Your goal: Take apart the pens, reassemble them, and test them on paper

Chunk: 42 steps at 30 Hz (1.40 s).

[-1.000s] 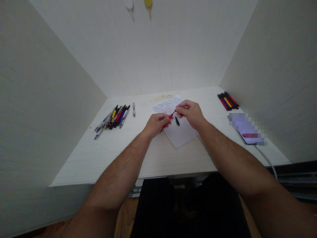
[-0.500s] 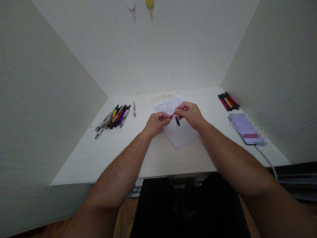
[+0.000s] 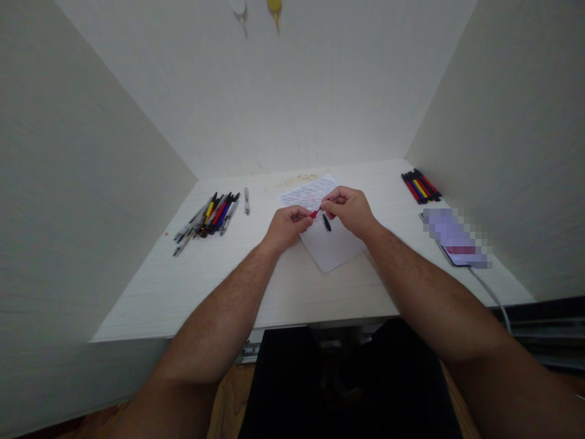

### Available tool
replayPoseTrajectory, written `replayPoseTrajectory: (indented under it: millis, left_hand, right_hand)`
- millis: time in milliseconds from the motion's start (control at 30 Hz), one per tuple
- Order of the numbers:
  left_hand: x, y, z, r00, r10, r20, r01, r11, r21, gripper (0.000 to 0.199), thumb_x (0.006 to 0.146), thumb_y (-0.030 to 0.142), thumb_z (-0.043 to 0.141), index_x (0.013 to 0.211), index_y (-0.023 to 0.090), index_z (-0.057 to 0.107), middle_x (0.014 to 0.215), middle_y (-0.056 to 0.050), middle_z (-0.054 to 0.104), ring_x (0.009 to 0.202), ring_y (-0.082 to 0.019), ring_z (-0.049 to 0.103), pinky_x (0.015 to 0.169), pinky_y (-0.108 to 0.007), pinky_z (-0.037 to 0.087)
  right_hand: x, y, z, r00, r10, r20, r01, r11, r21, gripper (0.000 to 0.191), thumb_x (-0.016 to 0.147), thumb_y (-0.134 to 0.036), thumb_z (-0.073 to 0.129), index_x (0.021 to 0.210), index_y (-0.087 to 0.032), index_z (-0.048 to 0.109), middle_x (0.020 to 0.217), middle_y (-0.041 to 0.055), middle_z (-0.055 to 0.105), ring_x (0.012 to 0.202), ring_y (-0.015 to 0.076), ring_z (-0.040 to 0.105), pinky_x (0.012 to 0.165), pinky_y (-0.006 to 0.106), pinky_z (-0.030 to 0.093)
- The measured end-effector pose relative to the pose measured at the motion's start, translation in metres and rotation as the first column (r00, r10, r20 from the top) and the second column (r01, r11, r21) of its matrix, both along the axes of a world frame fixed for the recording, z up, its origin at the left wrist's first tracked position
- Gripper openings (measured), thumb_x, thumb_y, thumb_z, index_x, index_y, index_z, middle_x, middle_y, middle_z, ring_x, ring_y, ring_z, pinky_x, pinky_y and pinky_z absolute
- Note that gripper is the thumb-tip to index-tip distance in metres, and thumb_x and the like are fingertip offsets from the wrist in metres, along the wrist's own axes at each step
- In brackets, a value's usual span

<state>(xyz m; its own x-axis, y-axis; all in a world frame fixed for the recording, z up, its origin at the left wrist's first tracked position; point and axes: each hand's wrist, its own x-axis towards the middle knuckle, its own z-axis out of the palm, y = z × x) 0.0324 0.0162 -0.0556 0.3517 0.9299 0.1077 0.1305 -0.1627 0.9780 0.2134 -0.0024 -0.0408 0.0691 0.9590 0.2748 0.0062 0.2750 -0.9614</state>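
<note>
Over the paper, my left hand [image 3: 289,227] is closed on a small red pen barrel [image 3: 313,214], pinched between thumb and fingers. My right hand [image 3: 346,208] pinches a thin dark piece [image 3: 320,208] that meets the red barrel's right end; whether it is a refill or a tip is too small to tell. A black pen part [image 3: 326,222] lies on the paper just below the fingers. The sheet of paper [image 3: 326,253] bears handwriting on its far half [image 3: 301,194], and its near half is blank.
Mixed pens [image 3: 212,214] lie piled at the left, with a clear piece [image 3: 247,201] beside them. A row of pens [image 3: 420,186] is at the back right. Nearer lies a phone [image 3: 454,238] with a cable [image 3: 493,296]. Walls enclose the desk [image 3: 228,286].
The whole view has shifted very slightly. Both hands hold the same parts in nearly the same place, with no clear movement between them.
</note>
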Motion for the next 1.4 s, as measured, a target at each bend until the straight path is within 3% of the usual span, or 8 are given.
replayPoseTrajectory:
  millis: [333,467,600,733,833,1233,1300,1400]
  left_hand:
    - [0.001,0.001,-0.002,0.998,-0.068,-0.002,0.068,0.997,0.030,0.031,0.067,0.031,0.073,0.094,0.015,0.071,0.066,0.001,0.064,0.054,-0.008,0.049,0.052,-0.022,0.038]
    - [0.001,0.001,-0.001,1.000,-0.016,0.016,0.016,1.000,0.020,0.027,0.069,0.030,0.070,0.092,0.016,0.070,0.064,0.001,0.062,0.053,-0.008,0.049,0.051,-0.022,0.038]
    - [0.001,0.003,-0.001,0.999,0.041,0.032,-0.041,0.999,0.004,0.026,0.068,0.029,0.069,0.091,0.015,0.069,0.062,0.001,0.062,0.051,-0.008,0.048,0.050,-0.022,0.038]
    - [0.002,0.003,-0.001,0.998,0.052,0.035,-0.052,0.999,0.011,0.025,0.067,0.026,0.068,0.090,0.015,0.069,0.057,0.003,0.058,0.050,-0.009,0.048,0.050,-0.022,0.037]
    - [0.002,0.002,0.000,0.998,0.054,0.040,-0.055,0.998,0.022,0.023,0.068,0.025,0.068,0.088,0.015,0.069,0.057,0.003,0.057,0.050,-0.008,0.048,0.051,-0.022,0.037]
    - [0.000,0.002,0.001,0.997,0.073,-0.022,-0.072,0.996,0.062,0.022,0.070,0.024,0.067,0.090,0.015,0.069,0.057,0.003,0.058,0.051,-0.009,0.050,0.054,-0.023,0.040]
    - [0.000,0.003,0.000,0.997,0.070,-0.036,-0.067,0.995,0.076,0.021,0.071,0.024,0.067,0.090,0.015,0.069,0.056,0.003,0.058,0.051,-0.009,0.050,0.054,-0.023,0.040]
    - [0.000,0.004,-0.001,0.996,0.071,-0.055,-0.065,0.993,0.097,0.021,0.073,0.024,0.066,0.091,0.014,0.069,0.057,0.003,0.058,0.052,-0.009,0.050,0.054,-0.022,0.040]
  right_hand:
    - [0.003,0.000,0.000,0.998,0.034,-0.057,-0.039,0.995,-0.096,0.031,0.062,-0.032,0.079,0.085,-0.016,0.068,0.059,-0.0010,0.065,0.049,0.0097,0.054,0.049,0.024,0.045]
    - [0.008,0.005,-0.007,0.993,-0.013,0.121,0.025,0.995,-0.099,0.029,0.065,-0.032,0.076,0.089,-0.016,0.069,0.070,0.0015,0.068,0.054,0.0105,0.055,0.051,0.025,0.043]
    - [0.013,0.010,-0.016,0.838,-0.113,0.533,0.165,0.985,-0.051,0.021,0.063,-0.024,0.076,0.082,-0.016,0.070,0.072,0.0018,0.068,0.064,0.0129,0.059,0.060,0.027,0.045]
    - [0.016,0.011,-0.019,0.681,-0.106,0.724,0.196,0.980,-0.041,0.018,0.064,-0.019,0.073,0.082,-0.018,0.071,0.076,0.0024,0.069,0.068,0.0146,0.060,0.062,0.027,0.044]
    - [0.018,0.011,-0.019,0.637,-0.125,0.761,0.214,0.977,-0.019,0.017,0.067,-0.015,0.067,0.083,-0.018,0.071,0.079,0.0034,0.070,0.070,0.0152,0.060,0.064,0.028,0.043]
    - [0.017,0.007,-0.014,0.607,-0.088,0.790,0.178,0.984,-0.026,0.015,0.070,-0.017,0.062,0.082,-0.020,0.071,0.077,0.0020,0.070,0.067,0.0145,0.058,0.062,0.027,0.040]
    - [0.016,0.005,-0.010,0.571,-0.059,0.819,0.150,0.988,-0.034,0.008,0.073,-0.023,0.063,0.075,-0.020,0.070,0.074,0.0019,0.069,0.066,0.0142,0.057,0.061,0.027,0.038]
    - [0.013,0.003,-0.007,0.461,-0.018,0.887,0.144,0.988,-0.054,0.014,0.074,-0.033,0.065,0.071,-0.020,0.069,0.075,0.0026,0.068,0.065,0.0139,0.054,0.058,0.026,0.035]
